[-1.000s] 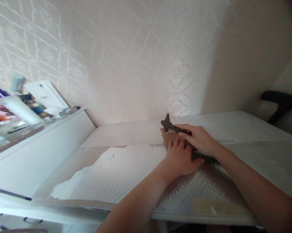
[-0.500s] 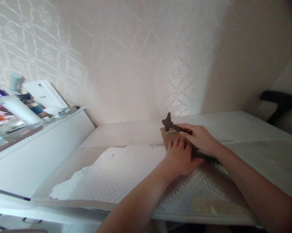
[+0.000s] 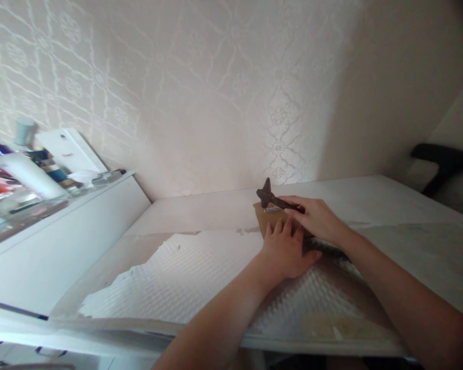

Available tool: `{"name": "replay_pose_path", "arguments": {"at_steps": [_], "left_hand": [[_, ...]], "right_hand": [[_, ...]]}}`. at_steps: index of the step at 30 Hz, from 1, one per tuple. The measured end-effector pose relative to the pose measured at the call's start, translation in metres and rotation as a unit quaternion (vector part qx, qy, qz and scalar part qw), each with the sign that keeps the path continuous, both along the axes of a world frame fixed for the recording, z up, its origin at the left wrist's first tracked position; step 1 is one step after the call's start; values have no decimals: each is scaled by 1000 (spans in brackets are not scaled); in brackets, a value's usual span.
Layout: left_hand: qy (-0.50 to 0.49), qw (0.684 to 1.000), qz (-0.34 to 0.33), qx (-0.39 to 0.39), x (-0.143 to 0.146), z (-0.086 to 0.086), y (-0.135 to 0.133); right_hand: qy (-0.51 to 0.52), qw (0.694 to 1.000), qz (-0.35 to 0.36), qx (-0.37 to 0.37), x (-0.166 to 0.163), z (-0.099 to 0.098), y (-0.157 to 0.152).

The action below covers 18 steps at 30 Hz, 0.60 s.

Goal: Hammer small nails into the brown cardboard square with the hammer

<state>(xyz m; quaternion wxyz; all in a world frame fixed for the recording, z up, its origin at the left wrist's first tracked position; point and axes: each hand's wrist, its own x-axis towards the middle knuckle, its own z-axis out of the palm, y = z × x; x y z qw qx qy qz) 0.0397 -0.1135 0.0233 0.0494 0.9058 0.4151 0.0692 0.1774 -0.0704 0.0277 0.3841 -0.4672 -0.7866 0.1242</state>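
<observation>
My right hand [image 3: 319, 218] grips the handle of a dark brown hammer [image 3: 266, 195], whose head points away to the left over the far edge of a brown cardboard piece [image 3: 272, 222]. A small pale strip [image 3: 273, 209] shows on the cardboard beneath the handle; what it is I cannot make out. My left hand [image 3: 287, 249] lies flat on the cardboard's near part, fingers spread and thumb out to the right. Part of the cardboard is hidden under both hands.
A torn white textured sheet [image 3: 200, 275] covers much of the worn white table [image 3: 185, 210]. Leftward stands a white cabinet [image 3: 77, 241] topped with a white box [image 3: 71, 149] and several tubes and bottles. A patterned wall [image 3: 216, 103] rises behind. A black armrest-like part [image 3: 443, 156] shows at right.
</observation>
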Motion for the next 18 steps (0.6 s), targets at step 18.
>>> {"name": "replay_pose_path", "arguments": {"at_steps": [18], "left_hand": [[3,1000,-1,14,-1,-1,-1]], "right_hand": [[1,1000,-14,1,4,1,0]]}}
